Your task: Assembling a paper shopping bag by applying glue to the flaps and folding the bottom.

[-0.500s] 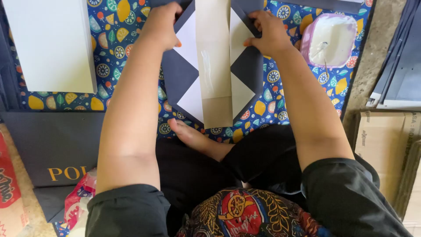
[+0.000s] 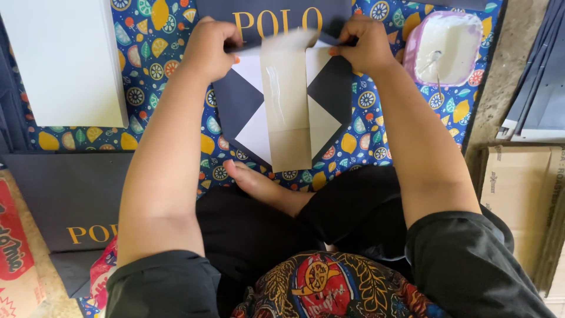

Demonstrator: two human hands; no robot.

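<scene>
A flattened navy paper bag with white folded flaps [image 2: 247,106] is pinched at its upper corners by the left hand [image 2: 209,47] and right hand [image 2: 365,44] over a fruit-patterned blue mat [image 2: 153,70]; the glossy beige centre strip [image 2: 286,112] could crease askew, and the nearby pink tub of white paste [image 2: 450,47] could be knocked

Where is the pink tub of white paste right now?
The pink tub of white paste sits top right on the fruit-print mat, just beyond the right hand.
</scene>
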